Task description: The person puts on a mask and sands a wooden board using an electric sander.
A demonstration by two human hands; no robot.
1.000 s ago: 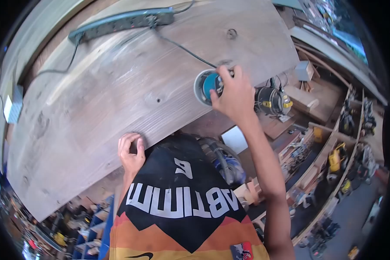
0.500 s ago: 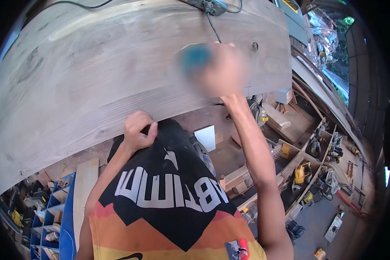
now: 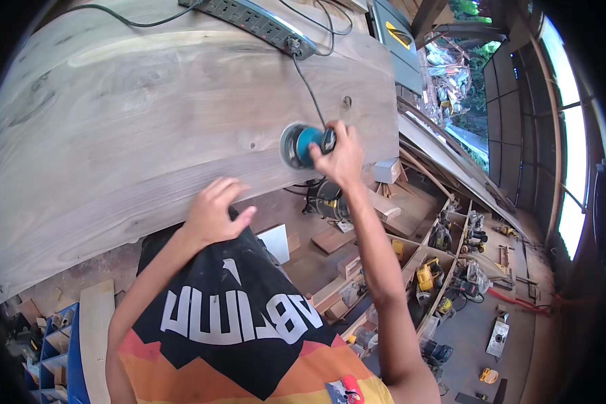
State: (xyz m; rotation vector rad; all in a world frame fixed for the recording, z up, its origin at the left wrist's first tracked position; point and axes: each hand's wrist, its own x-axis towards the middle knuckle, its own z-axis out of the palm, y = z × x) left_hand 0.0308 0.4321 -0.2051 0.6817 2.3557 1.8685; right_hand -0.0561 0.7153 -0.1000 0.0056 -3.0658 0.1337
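My right hand (image 3: pixel 341 156) grips a teal random orbital sander (image 3: pixel 306 144). Its round pad is on the wooden slab (image 3: pixel 148 114), close to the front edge, and a dark cord runs up from the tool. At the slab's near edge is my left hand (image 3: pixel 215 212), its thumb and fingers apart and nothing held in it. Whether the left fingertips touch the wood I cannot tell. A dark knot (image 3: pixel 347 102) marks the slab beyond the sander.
A power strip (image 3: pixel 252 23) with plugged cords lies across the slab's far side. Below on the right, wooden compartments hold several power tools, including a yellow one (image 3: pixel 425 275). A blue organizer (image 3: pixel 74 357) stands at lower left. A dusty vacuum-like machine (image 3: pixel 326 200) sits under the slab.
The sander and my right hand have moved toward the slab's near edge. My left hand has uncurled and its fingers have spread. The camera view has shifted, showing more of the right side.
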